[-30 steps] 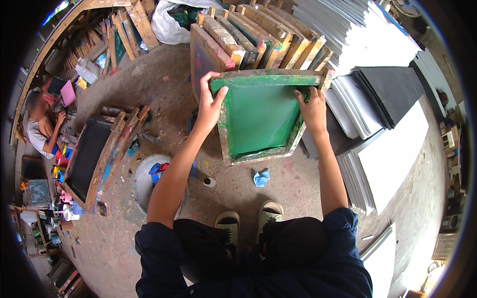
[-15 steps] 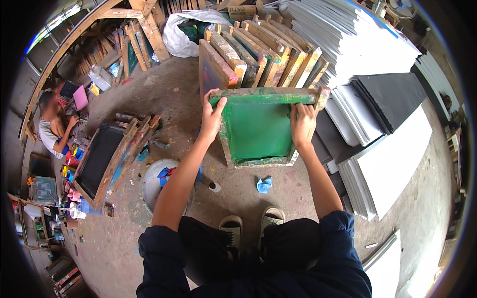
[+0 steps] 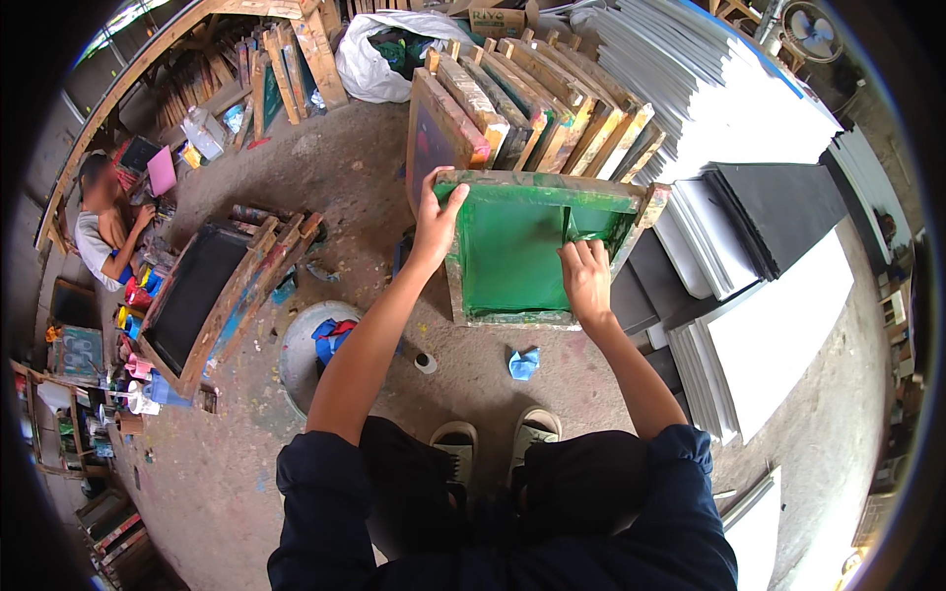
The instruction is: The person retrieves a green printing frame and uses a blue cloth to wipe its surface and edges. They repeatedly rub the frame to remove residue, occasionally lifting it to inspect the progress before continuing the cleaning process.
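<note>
Before me a wooden screen-printing frame (image 3: 552, 180), smeared with green paint, is propped up at a tilt. My left hand (image 3: 434, 229) grips its upper left corner, thumb on the front. Across the frame stretches a green mesh sheet (image 3: 507, 251), parted from the wood along the right side, where a loose fold shows. My right hand (image 3: 587, 281) is closed in a pinch on that loose green mesh, inside the right edge of the frame. Its fingertips are partly hidden.
Several used frames (image 3: 537, 98) stand in a row behind. White and black sheets (image 3: 754, 335) are stacked at right. At left are a round basin (image 3: 294, 360), leaning dark screens (image 3: 197, 295) and a seated person (image 3: 103, 231). A crumpled blue piece (image 3: 524, 364) lies on the floor.
My right hand has moved down and slightly left from the frame's upper right corner, pulling the mesh loose there. My left hand still holds the upper left corner.
</note>
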{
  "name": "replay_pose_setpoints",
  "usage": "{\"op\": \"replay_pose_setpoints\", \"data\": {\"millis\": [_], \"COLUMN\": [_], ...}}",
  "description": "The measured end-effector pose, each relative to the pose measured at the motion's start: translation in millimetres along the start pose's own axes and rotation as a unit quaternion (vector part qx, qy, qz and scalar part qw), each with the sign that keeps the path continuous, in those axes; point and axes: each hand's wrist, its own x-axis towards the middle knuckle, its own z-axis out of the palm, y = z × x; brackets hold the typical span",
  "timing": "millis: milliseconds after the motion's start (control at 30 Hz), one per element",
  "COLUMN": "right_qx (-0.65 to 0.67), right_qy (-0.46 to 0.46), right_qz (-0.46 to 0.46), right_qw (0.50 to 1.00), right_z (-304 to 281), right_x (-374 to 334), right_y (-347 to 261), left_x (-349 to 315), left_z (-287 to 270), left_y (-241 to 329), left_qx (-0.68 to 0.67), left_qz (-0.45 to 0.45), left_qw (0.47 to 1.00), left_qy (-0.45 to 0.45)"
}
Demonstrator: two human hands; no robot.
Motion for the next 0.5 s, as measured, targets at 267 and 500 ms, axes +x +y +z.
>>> {"op": "replay_pose_setpoints", "data": {"millis": [267,500], "right_qx": [0.271,0.132], "right_qy": [0.061,-0.096], "right_qz": [0.322,0.220], "right_qw": [0.905,0.962], "right_z": [-21,-49], "right_x": [-87,-14], "right_y": [-7,3], "left_x": [0,-11], "left_z": [-4,-15], "left_y": [-8,1], "left_qx": [0.042,0.054], "left_qz": [0.030,0.017], "left_qw": [0.999,0.998], "left_qy": [-0.015,-0.013]}}
